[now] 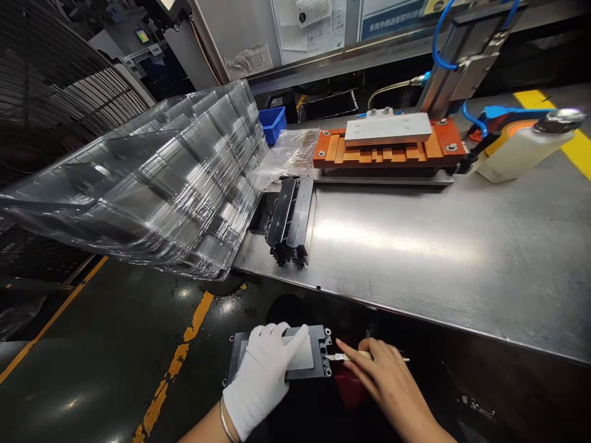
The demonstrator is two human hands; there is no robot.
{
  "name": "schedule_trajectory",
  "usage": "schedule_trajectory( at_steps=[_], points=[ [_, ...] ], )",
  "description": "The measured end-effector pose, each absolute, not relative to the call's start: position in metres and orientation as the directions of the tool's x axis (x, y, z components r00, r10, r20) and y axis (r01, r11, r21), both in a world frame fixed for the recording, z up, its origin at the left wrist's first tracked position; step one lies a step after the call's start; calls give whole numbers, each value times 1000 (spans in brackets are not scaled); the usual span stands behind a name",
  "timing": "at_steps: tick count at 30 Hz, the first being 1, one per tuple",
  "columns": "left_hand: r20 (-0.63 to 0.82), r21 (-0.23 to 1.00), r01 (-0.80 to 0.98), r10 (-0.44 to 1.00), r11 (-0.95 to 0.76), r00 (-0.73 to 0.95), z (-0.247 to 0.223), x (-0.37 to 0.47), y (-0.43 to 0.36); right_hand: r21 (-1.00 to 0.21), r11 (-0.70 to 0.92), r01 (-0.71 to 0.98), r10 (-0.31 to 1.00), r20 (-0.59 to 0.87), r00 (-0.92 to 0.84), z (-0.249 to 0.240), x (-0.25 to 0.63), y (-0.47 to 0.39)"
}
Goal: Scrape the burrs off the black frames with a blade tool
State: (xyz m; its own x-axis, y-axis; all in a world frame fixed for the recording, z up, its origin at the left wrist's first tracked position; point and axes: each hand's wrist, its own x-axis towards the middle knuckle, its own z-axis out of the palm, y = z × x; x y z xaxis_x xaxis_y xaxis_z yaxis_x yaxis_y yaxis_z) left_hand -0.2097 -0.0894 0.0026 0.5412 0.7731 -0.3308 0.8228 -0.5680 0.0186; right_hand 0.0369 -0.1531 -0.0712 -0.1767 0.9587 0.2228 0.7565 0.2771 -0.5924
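Note:
My left hand [268, 363], in a white glove, grips a flat black plastic part [317, 344] with a grey rectangular panel [302, 355] on top. Round eyelets stand out at the part's corners. Bare and closed, my right hand [381, 366] holds a slim craft knife [339, 357] with a pale handle. The blade's tip meets the right edge of the black part, between two eyelets. Both hands are in front of the metal table's edge, low in the view. My left palm hides the middle of the part.
Stacked clear plastic trays [184, 178] lean over the left end of the steel table [392, 240]. Beside them lie black ribbed parts [293, 215]. An orange fixture [388, 147] with a white block stands behind, near a blue bin [272, 123] and a translucent bottle [521, 147].

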Motion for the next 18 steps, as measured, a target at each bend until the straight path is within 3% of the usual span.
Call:
schedule_trajectory(
  at_steps=[9,18],
  points=[
    [-416,28,735,661,-677,624,20,-206,-80,-480,375,793,925,250,-286,-68,42,-146],
    [-495,110,576,458,-810,738,47,-204,-56,-498,468,730,884,263,-387,-62,44,-138]
  ],
)
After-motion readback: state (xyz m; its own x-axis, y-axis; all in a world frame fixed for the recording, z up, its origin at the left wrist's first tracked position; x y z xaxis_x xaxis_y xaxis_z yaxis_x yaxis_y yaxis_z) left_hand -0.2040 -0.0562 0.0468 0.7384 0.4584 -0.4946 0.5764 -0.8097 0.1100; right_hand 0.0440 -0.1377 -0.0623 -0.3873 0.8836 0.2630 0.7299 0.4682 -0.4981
